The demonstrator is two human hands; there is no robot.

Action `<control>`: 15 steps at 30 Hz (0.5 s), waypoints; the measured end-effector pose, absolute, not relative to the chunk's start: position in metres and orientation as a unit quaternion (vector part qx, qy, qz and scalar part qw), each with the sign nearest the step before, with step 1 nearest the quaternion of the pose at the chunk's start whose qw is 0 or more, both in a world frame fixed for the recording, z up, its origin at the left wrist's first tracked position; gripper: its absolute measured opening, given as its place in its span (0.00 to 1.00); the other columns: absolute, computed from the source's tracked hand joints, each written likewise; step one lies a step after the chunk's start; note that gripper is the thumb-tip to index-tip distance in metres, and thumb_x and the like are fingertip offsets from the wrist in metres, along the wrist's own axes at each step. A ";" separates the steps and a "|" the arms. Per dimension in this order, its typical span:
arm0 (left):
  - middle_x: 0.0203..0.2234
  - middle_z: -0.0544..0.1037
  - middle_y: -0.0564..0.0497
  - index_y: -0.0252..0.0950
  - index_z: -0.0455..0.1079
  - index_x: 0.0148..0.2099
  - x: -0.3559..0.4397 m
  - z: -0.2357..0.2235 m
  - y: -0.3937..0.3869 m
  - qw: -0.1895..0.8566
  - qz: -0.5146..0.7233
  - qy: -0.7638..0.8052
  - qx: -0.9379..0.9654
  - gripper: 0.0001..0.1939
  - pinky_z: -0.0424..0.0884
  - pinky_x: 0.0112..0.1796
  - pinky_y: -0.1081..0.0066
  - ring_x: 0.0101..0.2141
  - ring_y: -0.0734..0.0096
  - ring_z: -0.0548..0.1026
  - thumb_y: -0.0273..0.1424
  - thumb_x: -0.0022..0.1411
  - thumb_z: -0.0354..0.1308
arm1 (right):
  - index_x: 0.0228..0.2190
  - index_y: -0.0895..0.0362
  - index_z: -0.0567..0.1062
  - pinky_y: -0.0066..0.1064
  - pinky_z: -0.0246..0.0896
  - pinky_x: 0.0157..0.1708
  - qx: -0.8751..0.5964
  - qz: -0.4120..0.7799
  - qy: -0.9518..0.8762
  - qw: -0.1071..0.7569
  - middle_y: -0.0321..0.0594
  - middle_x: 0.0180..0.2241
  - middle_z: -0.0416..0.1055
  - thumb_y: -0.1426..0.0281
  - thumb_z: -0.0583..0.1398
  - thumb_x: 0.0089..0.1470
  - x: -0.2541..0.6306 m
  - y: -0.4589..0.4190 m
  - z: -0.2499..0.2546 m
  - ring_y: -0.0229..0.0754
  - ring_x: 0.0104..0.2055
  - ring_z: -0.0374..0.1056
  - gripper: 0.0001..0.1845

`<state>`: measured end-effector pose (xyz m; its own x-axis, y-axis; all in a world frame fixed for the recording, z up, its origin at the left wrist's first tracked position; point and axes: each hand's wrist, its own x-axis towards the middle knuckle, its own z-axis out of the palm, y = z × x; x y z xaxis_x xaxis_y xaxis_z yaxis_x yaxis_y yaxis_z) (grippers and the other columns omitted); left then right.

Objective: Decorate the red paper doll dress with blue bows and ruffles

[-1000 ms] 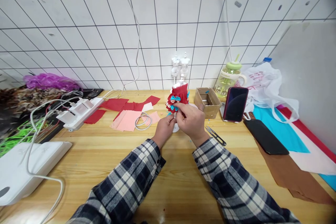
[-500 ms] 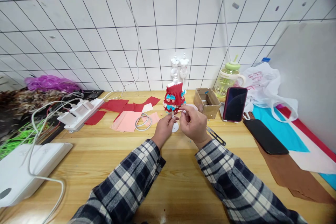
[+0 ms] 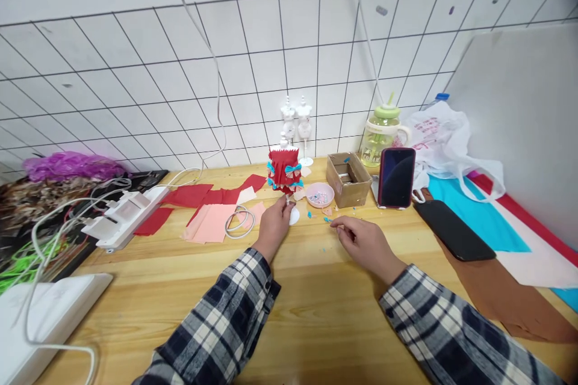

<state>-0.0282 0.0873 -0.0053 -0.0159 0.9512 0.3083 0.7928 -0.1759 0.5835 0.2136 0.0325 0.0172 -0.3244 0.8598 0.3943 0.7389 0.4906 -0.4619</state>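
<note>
Pale wooden tabletop [image 3: 311, 325] fills the space nearest me, with room for both my plaid sleeves [image 3: 214, 319]. My right hand [image 3: 363, 245] is low over it, half curled, thumb and forefinger drawn close together beside some blue scraps [image 3: 326, 219]; whether anything tiny is pinched there I cannot tell. My left hand [image 3: 274, 225] is closed around the thin post of a small dress form [image 3: 283, 142], just above its round white base [image 3: 294, 215]. Gripping so low probably steadies the figure without crushing its red dress [image 3: 283, 162] or the blue bows [image 3: 293, 171]. It stands straight ahead of me, mid-table.

Off to its left, silver hoops [image 3: 238, 237] lie on peach cloth [image 3: 205, 225], maybe set there by chance. A black phone [image 3: 454, 230] rests flat on brown cloth [image 3: 492, 295], perhaps as a weight. Just right of the form sits a pink bowl [image 3: 320, 205] of small bits, shallow and, I'd judge, handy for my right hand. Beyond it come a cardboard box [image 3: 354, 194] and a second phone [image 3: 396, 177], stood upright facing me, likely for viewing. Farthest back, two bare dress forms [image 3: 304, 123] stand by the tiled wall [image 3: 262, 72], presumably kept out of my way.
</note>
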 end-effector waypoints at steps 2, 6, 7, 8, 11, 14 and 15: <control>0.41 0.81 0.47 0.40 0.69 0.53 -0.028 -0.006 0.093 0.124 0.333 0.629 0.692 0.16 0.69 0.38 0.70 0.40 0.62 0.78 0.36 0.66 0.49 | 0.38 0.54 0.76 0.29 0.59 0.32 -0.503 0.121 -0.806 0.288 0.37 0.32 0.77 0.72 0.53 0.56 0.211 0.035 0.017 0.39 0.32 0.71 0.12; 0.43 0.80 0.46 0.41 0.68 0.55 -0.027 -0.005 0.106 0.124 0.336 0.627 0.692 0.17 0.69 0.41 0.68 0.43 0.60 0.77 0.36 0.66 0.49 | 0.38 0.54 0.75 0.30 0.59 0.36 -0.500 0.151 -0.814 0.255 0.37 0.34 0.77 0.72 0.53 0.56 0.204 0.038 0.014 0.40 0.35 0.71 0.12; 0.43 0.80 0.46 0.41 0.67 0.55 -0.027 -0.004 0.110 0.126 0.337 0.627 0.692 0.18 0.69 0.41 0.68 0.44 0.60 0.77 0.36 0.66 0.49 | 0.38 0.54 0.75 0.30 0.59 0.37 -0.498 0.155 -0.816 0.251 0.37 0.35 0.77 0.72 0.53 0.57 0.202 0.039 0.013 0.40 0.36 0.71 0.12; 0.43 0.80 0.47 0.41 0.67 0.56 -0.028 -0.004 0.113 0.127 0.337 0.626 0.692 0.18 0.69 0.41 0.68 0.44 0.60 0.77 0.36 0.66 0.49 | 0.38 0.54 0.75 0.30 0.59 0.38 -0.496 0.157 -0.817 0.250 0.37 0.35 0.77 0.72 0.53 0.57 0.201 0.039 0.012 0.41 0.37 0.71 0.12; 0.43 0.80 0.47 0.41 0.68 0.55 -0.028 -0.004 0.120 0.128 0.339 0.625 0.691 0.17 0.69 0.40 0.68 0.43 0.61 0.77 0.35 0.66 0.49 | 0.38 0.53 0.75 0.31 0.58 0.38 -0.496 0.157 -0.818 0.245 0.36 0.35 0.77 0.72 0.53 0.57 0.199 0.041 0.011 0.41 0.38 0.71 0.12; 0.40 0.81 0.46 0.39 0.68 0.54 -0.028 -0.006 0.122 0.134 0.337 0.629 0.688 0.17 0.69 0.38 0.68 0.40 0.61 0.78 0.36 0.65 0.50 | 0.38 0.53 0.75 0.31 0.58 0.37 -0.501 0.157 -0.818 0.235 0.36 0.34 0.77 0.72 0.53 0.57 0.199 0.042 0.011 0.42 0.37 0.71 0.12; 0.40 0.81 0.45 0.38 0.66 0.55 -0.028 -0.007 0.122 0.141 0.339 0.631 0.683 0.19 0.69 0.38 0.68 0.40 0.61 0.78 0.37 0.64 0.51 | 0.38 0.53 0.75 0.31 0.58 0.37 -0.501 0.156 -0.818 0.233 0.37 0.34 0.77 0.72 0.52 0.57 0.200 0.042 0.011 0.42 0.37 0.71 0.12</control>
<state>-0.0275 0.1218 -0.0067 -0.0262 0.9582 0.2848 0.7672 -0.1633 0.6202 0.1997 0.0422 0.0109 -0.3885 0.8935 0.2253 0.7474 0.4486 -0.4901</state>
